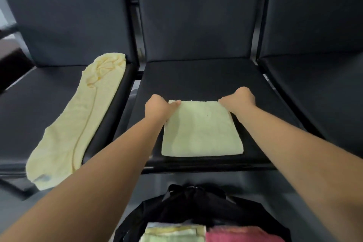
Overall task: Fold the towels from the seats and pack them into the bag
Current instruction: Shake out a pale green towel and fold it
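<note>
On the middle seat, near its front edge, lies the pale green towel, folded to a neat rectangle and flat on the cushion, which gives a firm surface for pressing creases. The left hand and right hand each pinch a far corner of that towel, fingers curled shut on the cloth, probably to square the fold or lift it whole. Left of the middle seat, a yellow towel sprawls unfolded on the neighbouring cushion, waiting its turn. Below the middle seat's front edge, the black bag stands open, folded towels already inside, close for an easy drop.
</note>
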Demonstrator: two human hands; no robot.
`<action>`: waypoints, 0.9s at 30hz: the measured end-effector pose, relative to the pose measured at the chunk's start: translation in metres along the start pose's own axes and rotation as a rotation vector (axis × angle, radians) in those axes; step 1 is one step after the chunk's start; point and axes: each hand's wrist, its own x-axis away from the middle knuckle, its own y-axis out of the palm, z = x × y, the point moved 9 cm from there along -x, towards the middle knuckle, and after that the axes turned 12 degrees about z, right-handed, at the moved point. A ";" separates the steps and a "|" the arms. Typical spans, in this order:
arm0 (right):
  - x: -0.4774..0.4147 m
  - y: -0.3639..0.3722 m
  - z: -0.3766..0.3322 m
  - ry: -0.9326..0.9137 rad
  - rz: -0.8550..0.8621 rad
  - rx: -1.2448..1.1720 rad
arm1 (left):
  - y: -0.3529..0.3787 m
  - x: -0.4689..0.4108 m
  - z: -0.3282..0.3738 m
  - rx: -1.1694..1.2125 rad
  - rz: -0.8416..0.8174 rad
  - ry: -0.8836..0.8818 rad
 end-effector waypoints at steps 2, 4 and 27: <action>0.001 0.002 -0.003 0.074 -0.099 0.057 | 0.003 0.001 0.002 -0.082 -0.072 -0.027; 0.005 0.010 -0.005 0.112 -0.239 -0.006 | 0.003 0.006 0.005 -0.126 -0.133 -0.045; 0.215 -0.076 0.023 0.073 -0.458 -0.787 | -0.111 0.190 -0.026 0.727 -0.397 -0.117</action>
